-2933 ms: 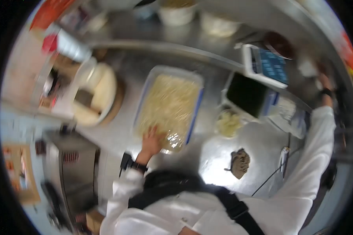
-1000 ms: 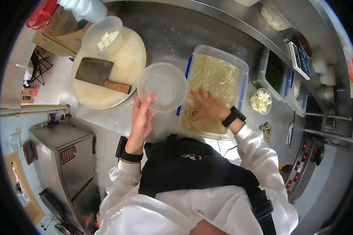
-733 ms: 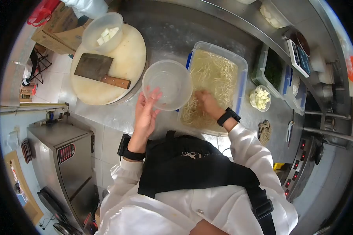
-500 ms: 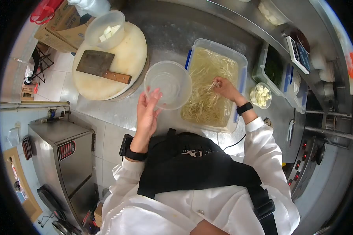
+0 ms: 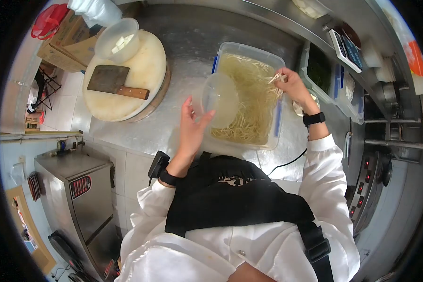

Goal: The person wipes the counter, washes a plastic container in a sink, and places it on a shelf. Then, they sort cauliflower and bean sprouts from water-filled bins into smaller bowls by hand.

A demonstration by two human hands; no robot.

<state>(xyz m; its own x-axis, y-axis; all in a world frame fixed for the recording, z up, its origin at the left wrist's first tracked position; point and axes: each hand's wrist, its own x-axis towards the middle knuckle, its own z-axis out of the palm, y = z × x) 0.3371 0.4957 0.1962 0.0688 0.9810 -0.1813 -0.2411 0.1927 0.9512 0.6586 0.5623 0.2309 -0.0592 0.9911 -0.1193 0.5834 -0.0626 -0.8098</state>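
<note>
My left hand (image 5: 191, 129) grips the rim of a clear plastic tub (image 5: 218, 101), tilted over the left side of a large see-through bin. That bin (image 5: 272, 141) holds pale thin shreds (image 5: 246, 124) in yellowish liquid. Above the bin's right edge, my right hand (image 5: 293, 87) pinches a small bunch of pale shreds (image 5: 278, 78), with some strands hanging down. Partly hidden under my right wrist is a small container of pale pieces (image 5: 298, 109).
A cleaver (image 5: 109, 79) lies on the round chopping board (image 5: 150, 51), beside a clear bowl (image 5: 129, 49) of white chunks. Bins of dark greens (image 5: 318, 70) stand at the right under a shelf with a scale (image 5: 345, 50). A black cable (image 5: 286, 164) crosses the counter's front edge.
My right hand has lifted out of the middle of the bin, up and right, with shreds in its fingers. The left hand has moved right and tipped the tub toward the bin.
</note>
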